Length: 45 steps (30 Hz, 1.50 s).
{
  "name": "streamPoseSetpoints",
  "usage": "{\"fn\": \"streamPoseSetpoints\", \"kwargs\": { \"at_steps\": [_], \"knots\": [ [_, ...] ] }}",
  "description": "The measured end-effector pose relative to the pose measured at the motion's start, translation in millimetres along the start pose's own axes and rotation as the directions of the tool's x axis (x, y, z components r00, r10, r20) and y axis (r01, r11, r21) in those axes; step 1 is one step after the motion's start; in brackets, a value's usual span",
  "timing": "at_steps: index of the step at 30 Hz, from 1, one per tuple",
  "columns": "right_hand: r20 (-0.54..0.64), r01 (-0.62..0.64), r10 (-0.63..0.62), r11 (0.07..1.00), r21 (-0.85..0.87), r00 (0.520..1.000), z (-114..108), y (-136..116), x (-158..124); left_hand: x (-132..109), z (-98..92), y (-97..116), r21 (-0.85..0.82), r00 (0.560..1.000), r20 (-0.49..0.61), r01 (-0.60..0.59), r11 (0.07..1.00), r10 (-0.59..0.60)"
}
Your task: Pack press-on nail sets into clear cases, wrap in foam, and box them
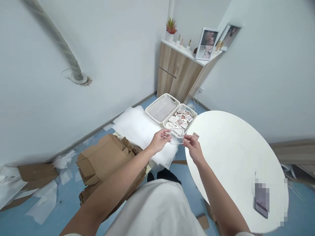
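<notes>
A small clear, see-through case (176,136) is held up in front of me between both hands. The fingers of my left hand (161,140) pinch its left edge. On its right edge, my right hand (192,145) grips with thumb and fingers. Behind the case stands a white basket (196,115) filled with small printed cards (180,119). Another white basket (147,109), beside it on the left, holds clear flat items. A small patterned piece (196,135) lies at the round table's edge, just past my right hand.
The round white table (228,147) stands at right, with a phone (261,209) on it. White sheets (135,126) and flattened cardboard (103,157) lie at left. A wooden cabinet (179,68) carries a plant, bottles and frames. Cardboard and plastic litter the floor.
</notes>
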State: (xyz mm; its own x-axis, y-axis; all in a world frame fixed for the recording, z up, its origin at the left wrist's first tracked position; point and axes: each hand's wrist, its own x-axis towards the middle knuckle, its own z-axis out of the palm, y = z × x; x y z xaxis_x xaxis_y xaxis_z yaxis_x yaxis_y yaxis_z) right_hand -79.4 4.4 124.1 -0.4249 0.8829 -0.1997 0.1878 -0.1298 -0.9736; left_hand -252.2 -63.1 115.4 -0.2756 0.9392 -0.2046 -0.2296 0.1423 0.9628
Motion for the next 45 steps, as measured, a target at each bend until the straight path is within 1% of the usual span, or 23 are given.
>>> {"fn": "streamPoseSetpoints", "kwargs": {
  "at_steps": [3,7,12,15,17,18,20,22,23,25,27,29,31,33,35,37,38,39,40,42,43,45],
  "knots": [
    [-0.044,-0.041,0.043,0.998,0.038,0.998,-12,4,-44,-18,13.8,-11,0.032,0.994,0.093,0.059,0.998,-0.062],
    [-0.166,-0.059,0.076,0.993,0.102,0.983,-31,14,-92,-35,43.5,-28,0.049,0.962,0.23,0.14,0.989,-0.148],
    [-0.342,-0.079,0.15,0.974,0.211,0.928,-54,41,-139,-56,90.8,-57,0.059,0.902,0.379,0.199,0.978,-0.206],
    [-0.415,-0.078,0.197,0.955,0.286,0.888,-68,55,-163,-64,121.7,-73,0.098,0.868,0.448,0.193,0.976,-0.217],
    [-0.459,-0.081,0.226,0.946,0.314,0.859,-81,63,-175,-67,143.3,-80,0.175,0.867,0.453,0.14,0.975,-0.206],
    [-0.486,-0.081,0.236,0.945,0.318,0.841,-88,66,-180,-68,154.4,-82,0.228,0.876,0.443,0.096,0.969,-0.191],
    [-0.547,-0.068,0.239,0.947,0.313,0.802,-104,72,-188,-70,176.4,-84,0.338,0.901,0.415,-0.019,0.941,-0.131],
    [-0.606,-0.044,0.222,0.955,0.294,0.763,-121,78,-192,-74,197.5,-83,0.418,0.912,0.406,-0.133,0.899,-0.054],
    [-0.629,-0.035,0.211,0.959,0.28,0.748,-131,81,-193,-77,207.5,-82,0.439,0.909,0.417,-0.181,0.88,-0.021],
    [-0.658,-0.028,0.188,0.969,0.247,0.729,-149,86,-194,-82,226.9,-81,0.443,0.887,0.462,-0.252,0.86,0.021],
    [-0.673,-0.02,0.148,0.981,0.195,0.724,-165,90,-193,-86,246.2,-81,0.41,0.863,0.505,-0.267,0.872,0.026],
    [-0.679,-0.008,0.075,0.995,0.101,0.731,-179,92,-191,-88,266.0,-83,0.363,0.859,0.511,-0.209,0.908,-0.006],
    [-0.673,0.005,-0.029,0.999,-0.038,0.739,-192,92,-190,-87,285.3,-87,0.309,0.869,0.491,-0.108,0.945,-0.061],
    [-0.64,0.032,-0.149,0.981,-0.191,0.754,-203,91,-191,-86,302.2,-90,0.242,0.873,0.477,-0.019,0.97,-0.103],
    [-0.551,0.085,-0.256,0.945,-0.316,0.795,-213,91,-193,-84,314.9,-93,0.196,0.88,0.456,0.05,0.979,-0.136],
    [-0.429,0.138,-0.314,0.909,-0.393,0.847,-222,94,-197,-82,322.9,-95,0.2,0.895,0.407,0.107,0.974,-0.182],
    [-0.38,0.156,-0.327,0.896,-0.416,0.865,-226,96,-199,-81,325.2,-96,0.217,0.902,0.377,0.134,0.967,-0.21],
    [-0.355,0.163,-0.332,0.888,-0.431,0.874,-231,100,-201,-79,326.7,-98,0.236,0.906,0.35,0.159,0.959,-0.236],
    [-0.359,0.158,-0.333,0.885,-0.438,0.872,-235,105,-203,-77,327.5,-99,0.251,0.906,0.332,0.183,0.95,-0.263],
    [-0.427,0.117,-0.306,0.903,-0.413,0.851,-245,115,-205,-72,327.9,-102,0.265,0.891,0.322,0.241,0.934,-0.321],
    [-0.473,0.086,-0.267,0.925,-0.369,0.84,-251,121,-206,-70,328.0,-104,0.267,0.875,0.329,0.275,0.924,-0.355],
    [-0.536,0.016,-0.122,0.98,-0.199,0.836,-262,130,-208,-65,328.5,-107,0.268,0.834,0.358,0.339,0.902,-0.42]
  ]
}}
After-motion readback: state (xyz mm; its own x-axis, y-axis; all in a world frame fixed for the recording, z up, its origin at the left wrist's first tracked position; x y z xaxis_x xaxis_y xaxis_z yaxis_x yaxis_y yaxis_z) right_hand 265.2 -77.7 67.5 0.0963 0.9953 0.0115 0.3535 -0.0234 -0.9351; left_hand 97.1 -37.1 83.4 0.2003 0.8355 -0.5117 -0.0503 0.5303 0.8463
